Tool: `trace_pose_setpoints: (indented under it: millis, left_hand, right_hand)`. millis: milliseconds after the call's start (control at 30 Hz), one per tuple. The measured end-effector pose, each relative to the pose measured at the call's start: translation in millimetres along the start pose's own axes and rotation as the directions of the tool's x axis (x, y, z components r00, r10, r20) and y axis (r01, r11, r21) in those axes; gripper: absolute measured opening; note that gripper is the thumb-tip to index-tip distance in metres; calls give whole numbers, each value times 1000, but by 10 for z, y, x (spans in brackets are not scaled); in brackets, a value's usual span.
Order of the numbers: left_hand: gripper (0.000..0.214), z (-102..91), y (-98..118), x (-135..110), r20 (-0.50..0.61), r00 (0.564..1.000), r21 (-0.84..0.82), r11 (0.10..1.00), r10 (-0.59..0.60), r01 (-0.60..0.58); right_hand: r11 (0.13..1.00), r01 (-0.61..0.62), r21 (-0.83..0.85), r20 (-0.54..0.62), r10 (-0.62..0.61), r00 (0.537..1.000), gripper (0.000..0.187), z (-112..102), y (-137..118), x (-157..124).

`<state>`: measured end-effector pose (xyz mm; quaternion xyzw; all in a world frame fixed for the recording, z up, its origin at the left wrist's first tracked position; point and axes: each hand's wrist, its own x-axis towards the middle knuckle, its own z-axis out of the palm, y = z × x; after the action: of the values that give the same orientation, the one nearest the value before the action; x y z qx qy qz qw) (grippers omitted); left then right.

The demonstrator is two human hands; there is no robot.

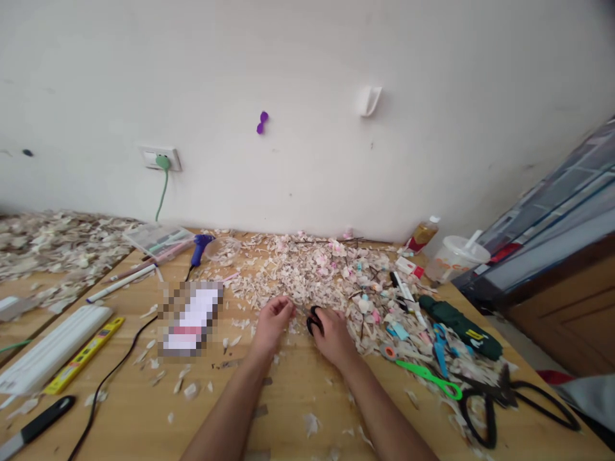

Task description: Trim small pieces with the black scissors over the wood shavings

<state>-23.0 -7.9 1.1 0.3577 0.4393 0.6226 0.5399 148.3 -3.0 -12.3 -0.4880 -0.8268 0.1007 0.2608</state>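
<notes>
My left hand rests on the wooden table at the near edge of a big heap of pale and pink paper scraps. Its fingers are curled and pinched together at the tips; what they hold is too small to name. My right hand lies just to the right, fingers wrapped round the black handles of a pair of scissors. The two hands are a short gap apart.
Green-handled scissors, large black scissors, a dark green folded umbrella and a plastic cup lie right. Left: a blue glue gun, a pixelated patch, a black cable, a yellow ruler, pens.
</notes>
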Motion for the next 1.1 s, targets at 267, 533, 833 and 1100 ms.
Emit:
trace_pose_setpoints:
  millis: [267,533,833,1100]
  left_hand:
    - [23,-2,67,-20,-20,1000,69,998,-11,12]
    - [19,-37,121,-10,-64,992,224,970,110,-93]
    - [24,112,-4,-104,22,990,-344,929,-137,136]
    - [22,-68,120,6,27,999,152,988,38,-42]
  right_hand:
    - [1000,-1,-4,-6,1,1000,10,7,0,5]
    - [1000,6,-14,16,-6,1000,11,-18,4,4]
    - [1000,14,-7,-18,-14,1000,10,-23,7,-4]
    - [1000,17,-4,-1,-17,1000,11,-33,-6,-8]
